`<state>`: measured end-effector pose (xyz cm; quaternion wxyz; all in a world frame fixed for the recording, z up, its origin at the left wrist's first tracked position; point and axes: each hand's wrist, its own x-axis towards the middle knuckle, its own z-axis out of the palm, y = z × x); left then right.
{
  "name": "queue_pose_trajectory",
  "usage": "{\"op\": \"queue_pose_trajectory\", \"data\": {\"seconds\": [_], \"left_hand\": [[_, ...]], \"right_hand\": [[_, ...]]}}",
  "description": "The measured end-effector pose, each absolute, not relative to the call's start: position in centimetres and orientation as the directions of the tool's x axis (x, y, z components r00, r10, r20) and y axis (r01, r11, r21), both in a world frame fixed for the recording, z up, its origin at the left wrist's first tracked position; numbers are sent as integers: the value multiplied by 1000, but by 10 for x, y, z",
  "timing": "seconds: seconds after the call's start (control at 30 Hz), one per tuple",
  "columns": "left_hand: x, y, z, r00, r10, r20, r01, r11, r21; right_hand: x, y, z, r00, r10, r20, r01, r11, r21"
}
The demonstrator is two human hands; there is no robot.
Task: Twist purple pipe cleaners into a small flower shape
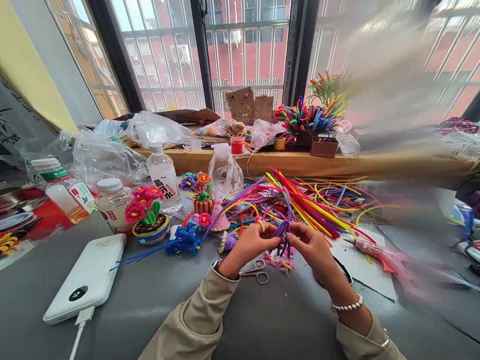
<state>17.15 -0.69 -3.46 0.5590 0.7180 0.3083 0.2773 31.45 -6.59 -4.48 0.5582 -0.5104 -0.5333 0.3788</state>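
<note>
Head view: purple pipe-cleaner piece (282,233) pinched between hands (287,245).

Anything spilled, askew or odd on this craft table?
Small cut scraps litter the table beside the scissors, under the left hand and right hand, which pinch a purple twist. Loose pipe cleaners sprawl in a heap behind. Nothing looks damaged.

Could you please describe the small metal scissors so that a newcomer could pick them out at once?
On the grey table, find the person's left hand and right hand, both pinching a purple pipe-cleaner bundle. Between the wrists, close to the left one, lie the small silver metal scissors. Their bare shiny finger loops set them apart from the fuzzy bright stems nearby.
</note>
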Motion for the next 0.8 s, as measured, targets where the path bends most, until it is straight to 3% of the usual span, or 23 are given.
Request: {"op": "queue_pose_trajectory", "data": {"seconds": [0.13,0.37,0.57,0.8], "left_hand": [[171,-8,-32,648,759,66,103,-173,980],[171,-7,-31,655,756,-5,52,-38,998],[171,-9,-29,655,755,30,58,-90,994],[171,-9,-32,644,758,103,71,-193,979]], "right_hand": [[314,-67,-45,177,959,222,167,193,-967],[315,-67,-41,156,974,167,71,157,-985],[311,-68,-39,157,978,139,21,137,-990],[312,-67,-41,146,975,169,90,157,-983]]}}
